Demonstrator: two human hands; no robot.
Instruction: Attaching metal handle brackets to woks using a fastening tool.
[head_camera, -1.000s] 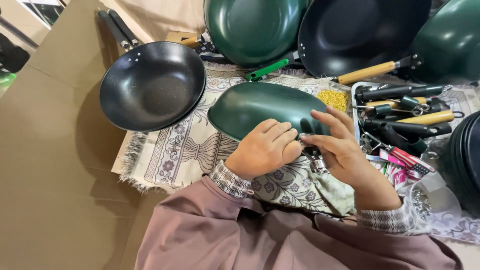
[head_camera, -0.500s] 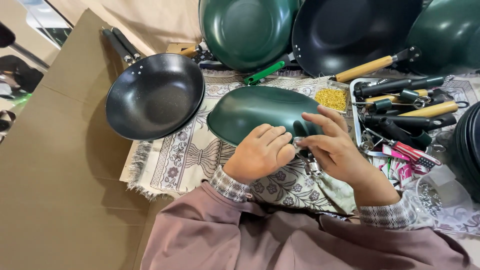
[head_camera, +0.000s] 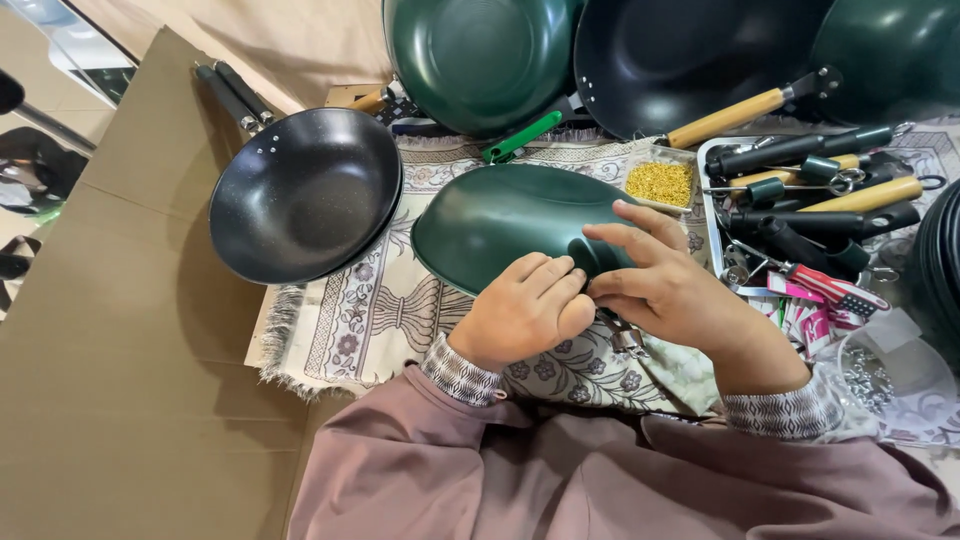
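Observation:
A dark green pan body (head_camera: 500, 215) lies upside down on a patterned cloth (head_camera: 380, 320) right in front of me. My left hand (head_camera: 522, 312) is curled shut at the pan's near rim. Beside it my right hand (head_camera: 665, 290) spreads its fingers over the pan's edge, thumb meeting the left fingers. A small metal bracket (head_camera: 628, 338) pokes out under the two hands. What my left fingers pinch is hidden.
A black speckled wok (head_camera: 305, 195) with two black handles sits left on brown cardboard (head_camera: 120, 330). Green and black pans (head_camera: 480, 55) lean at the back. A metal tray (head_camera: 715, 215) of wooden and black handles stands right, next to a small dish of yellow screws (head_camera: 658, 182).
My hands and the green pan have stayed nearly as they were. The view has shifted slightly, so everything sits a little further right in frame.

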